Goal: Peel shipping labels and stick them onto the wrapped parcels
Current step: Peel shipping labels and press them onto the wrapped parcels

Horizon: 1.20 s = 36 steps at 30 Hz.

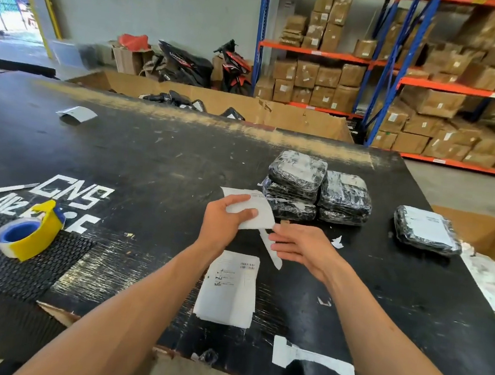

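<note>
Warehouse packing table [157, 159], black and scuffed: label being peeled above it.
A shipping label [260, 211] is pinched in the left hand [224, 224]; its backing strip [271, 251] is pinched by the right hand [301, 248], fingers otherwise loose. Stacked wrapped parcels [316, 188] lie just beyond the hands, nearer the right; spare labels [229, 289] lie beneath the forearms.

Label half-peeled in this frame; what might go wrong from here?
1. The left hand grips the label while the right hand draws off a backing strip; the freed sticky edge may curl and stick to itself or to the fingers.
2. The loose label sheets lie right under the hands, so the exposed adhesive could catch them.
3. The stacked parcels have wrinkled glossy wrap; a label may crease or bond poorly there.
</note>
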Motion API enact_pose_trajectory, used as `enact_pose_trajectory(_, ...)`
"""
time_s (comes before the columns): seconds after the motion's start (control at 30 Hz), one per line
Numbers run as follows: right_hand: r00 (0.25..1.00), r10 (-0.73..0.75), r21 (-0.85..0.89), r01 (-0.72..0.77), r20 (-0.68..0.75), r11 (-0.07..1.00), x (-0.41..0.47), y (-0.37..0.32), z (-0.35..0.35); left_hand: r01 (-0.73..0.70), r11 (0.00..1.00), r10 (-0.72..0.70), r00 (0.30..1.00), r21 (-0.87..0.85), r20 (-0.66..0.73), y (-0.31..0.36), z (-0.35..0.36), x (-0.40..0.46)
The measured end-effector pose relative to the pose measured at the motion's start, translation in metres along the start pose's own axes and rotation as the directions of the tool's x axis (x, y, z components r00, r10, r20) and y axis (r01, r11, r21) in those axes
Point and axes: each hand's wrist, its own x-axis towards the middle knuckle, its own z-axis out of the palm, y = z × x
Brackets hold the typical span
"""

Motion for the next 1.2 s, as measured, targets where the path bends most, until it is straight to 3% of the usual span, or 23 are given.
enact_pose_trajectory(0.17, 0.993, -0.103, 0.002, 0.104, -0.061, 0.995, -0.004, -0.003, -0.005, 0.022, 0.999, -0.022, 1.0, 0.047, -0.007, 0.006, 0.012, -0.001)
enact_pose_trajectory(0.23, 0.987, -0.14, -0.009, 0.14, -0.084, 0.99, -0.006, -0.005, -0.008, -0.007, 0.976, 0.012, 1.0, 0.217, -0.024, 0.005, 0.015, -0.003)
enact_pose_trajectory(0.33, 0.976, -0.183, -0.028, 0.181, -0.118, 0.983, -0.007, -0.007, -0.01, -0.187, 0.86, 0.195, 0.98, 0.475, 0.032, 0.004, 0.019, -0.008)
enact_pose_trajectory(0.4, 0.969, -0.219, -0.032, 0.217, -0.115, 0.976, -0.007, -0.009, -0.009, -0.359, 0.809, 0.32, 0.933, 0.465, 0.164, 0.009, 0.022, -0.014)
enact_pose_trajectory(0.47, 0.961, -0.256, -0.021, 0.255, -0.105, 0.967, -0.007, -0.011, -0.008, -0.419, 0.831, 0.334, 0.902, 0.365, 0.274, 0.016, 0.025, -0.021)
enact_pose_trajectory(0.57, 0.946, -0.305, -0.027, 0.304, -0.109, 0.952, -0.006, -0.012, -0.006, -0.333, 0.917, 0.258, 0.916, 0.221, 0.307, 0.023, 0.028, -0.027)
enact_pose_trajectory(0.67, 0.928, -0.354, -0.073, 0.347, -0.113, 0.935, -0.005, -0.009, -0.006, -0.285, 0.941, 0.23, 0.933, 0.18, 0.278, 0.024, 0.027, -0.026)
enact_pose_trajectory(0.93, 0.909, -0.405, -0.182, 0.384, -0.1, 0.905, -0.004, -0.006, -0.001, -0.163, 0.971, 0.13, 0.974, 0.175, 0.185, 0.018, 0.029, -0.021)
enact_pose_trajectory(1.13, 0.934, -0.342, -0.173, 0.322, -0.104, 0.931, -0.001, -0.004, 0.0, -0.127, 0.946, 0.108, 0.991, 0.297, 0.08, 0.014, 0.033, -0.015)
enact_pose_trajectory(1.2, 0.944, -0.308, -0.172, 0.286, -0.12, 0.943, -0.001, -0.003, -0.002, -0.103, 0.961, 0.102, 0.995, 0.256, 0.018, 0.015, 0.034, -0.01)
